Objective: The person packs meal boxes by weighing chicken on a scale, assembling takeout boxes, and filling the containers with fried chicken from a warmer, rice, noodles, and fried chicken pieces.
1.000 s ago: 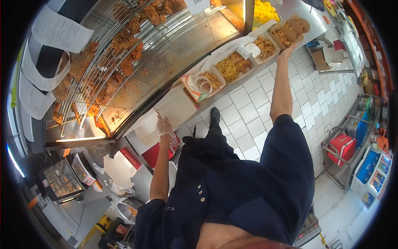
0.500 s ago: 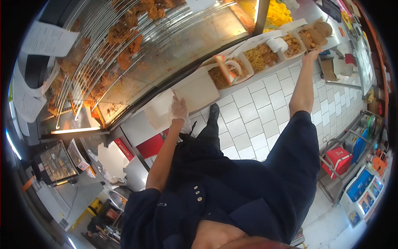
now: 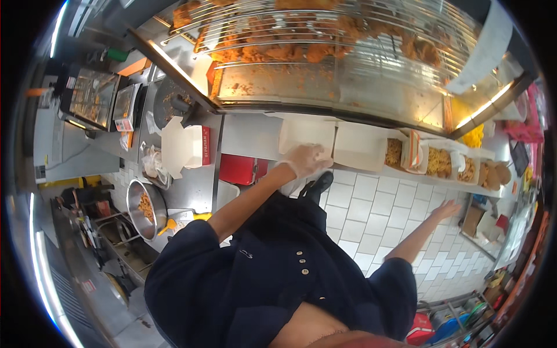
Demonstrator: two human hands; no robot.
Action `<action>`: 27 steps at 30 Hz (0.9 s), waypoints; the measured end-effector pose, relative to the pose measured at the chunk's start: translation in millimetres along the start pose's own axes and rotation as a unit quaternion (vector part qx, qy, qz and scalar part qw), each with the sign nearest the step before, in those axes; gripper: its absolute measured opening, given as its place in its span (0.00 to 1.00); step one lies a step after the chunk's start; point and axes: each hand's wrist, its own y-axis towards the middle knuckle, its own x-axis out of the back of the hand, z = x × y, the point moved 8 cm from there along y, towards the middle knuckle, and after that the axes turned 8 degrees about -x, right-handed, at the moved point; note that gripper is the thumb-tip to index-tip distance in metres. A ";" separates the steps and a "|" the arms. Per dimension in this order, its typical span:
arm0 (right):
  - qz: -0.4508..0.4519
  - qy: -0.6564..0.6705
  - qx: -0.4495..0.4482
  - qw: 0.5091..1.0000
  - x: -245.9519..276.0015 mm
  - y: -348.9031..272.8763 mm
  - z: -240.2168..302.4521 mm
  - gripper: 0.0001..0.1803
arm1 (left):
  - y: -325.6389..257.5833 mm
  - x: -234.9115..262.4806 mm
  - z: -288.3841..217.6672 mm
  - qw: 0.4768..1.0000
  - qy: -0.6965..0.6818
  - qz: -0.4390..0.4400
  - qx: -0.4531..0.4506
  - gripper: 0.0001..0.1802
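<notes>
My left hand [image 3: 307,161], in a clear plastic glove, reaches over the near edge of an open white carton [image 3: 301,134]. Its fingers are loosely bent and apart, with nothing visible in them. A second open white carton [image 3: 362,145] adjoins it on the right, its inside bare. My bare right hand [image 3: 445,210] hangs palm up above the floor, fingers spread, apart from the row of food boxes. That row includes a box of noodles [image 3: 439,162], a box of brown food pieces [image 3: 466,169] and, at the end, a carton with round brown items [image 3: 494,175].
Beyond the cartons stands a lit glass cabinet with fried pieces on wire racks [image 3: 325,49]. On the left counter are an open red and white box [image 3: 184,145] and a steel bowl [image 3: 146,210] holding food. A red container [image 3: 241,168] sits beneath the counter.
My view has turned left, so the counter and boxes appear farther right. My right hand has come away from the end box and opened. My left hand is now over the open cartons' near edge.
</notes>
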 end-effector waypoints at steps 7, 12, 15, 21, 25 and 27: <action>-0.022 -0.073 -0.121 0.990 -3.3 -246.7 -150.8 0.24 | -81.0 180.5 82.2 0.813 -0.444 -0.353 -0.132 0.17; 0.431 -0.093 -0.218 0.871 -108.7 -433.0 -232.2 0.23 | -79.8 304.1 15.4 0.931 -0.004 -0.348 -0.113 0.20; 0.571 -0.345 0.065 0.742 -142.6 -458.0 -246.4 0.24 | -28.1 283.8 11.6 0.979 0.122 -0.129 -0.100 0.25; 0.345 -0.261 -0.287 0.854 -127.7 -443.0 -198.9 0.25 | 0.7 268.4 90.8 0.771 0.296 -0.560 -0.061 0.37; 0.304 -0.250 -0.316 0.863 -84.6 -452.0 -219.5 0.23 | 29.1 279.3 92.2 0.943 0.016 -0.322 0.082 0.37; 0.313 -0.273 -0.345 0.842 -70.4 -466.7 -230.5 0.19 | 29.1 287.7 94.5 0.922 0.037 -0.380 0.066 0.36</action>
